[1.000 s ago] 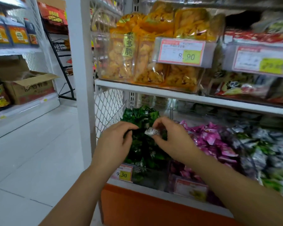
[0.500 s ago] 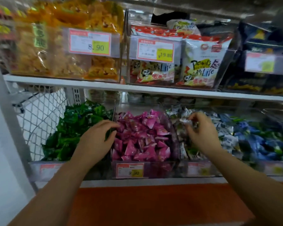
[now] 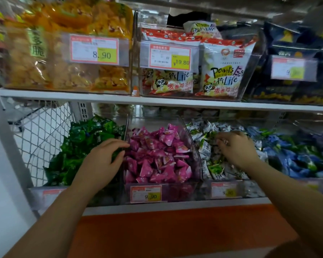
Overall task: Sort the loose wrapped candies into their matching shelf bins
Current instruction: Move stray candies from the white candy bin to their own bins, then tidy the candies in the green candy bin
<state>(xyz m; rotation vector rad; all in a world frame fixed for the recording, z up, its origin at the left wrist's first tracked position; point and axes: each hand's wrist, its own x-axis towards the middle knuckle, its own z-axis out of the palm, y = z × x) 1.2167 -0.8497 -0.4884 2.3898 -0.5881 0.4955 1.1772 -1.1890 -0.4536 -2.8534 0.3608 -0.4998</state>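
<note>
the right hand (image 3: pixel 238 149), right of centre in the frame, hovers low over the bin of white-and-green candies (image 3: pixel 205 146), with its knuckles up and its fingers curled down toward the heap. thumb and forefinger are pressed together on a small silver candy (image 3: pixel 225 141). only a glint of it shows between them, so which way its long axis lies cannot be told.

that candy sits directly above the white-and-green heap, at the hand's left edge in the frame, nearly touching the wrappers below. it looks like a match for this bin, so the drop seems to need only a short downward release and no sideways reach. the clear wall of the pink bin (image 3: pixel 192 144) stands just to the left of it in the frame, and a piece let go too far that way could slip in among the pink candies (image 3: pixel 157 157).

the left hand (image 3: pixel 104 161), left of centre, is loose and spread. it holds nothing, and its fingertips rest at the divide between the green candies (image 3: pixel 78 146) and the pink ones. it is a whole bin away from the silver candy, so the right hand is plainly the nearer one. the blue candies (image 3: pixel 291 155) lie further right and are untouched.
</note>
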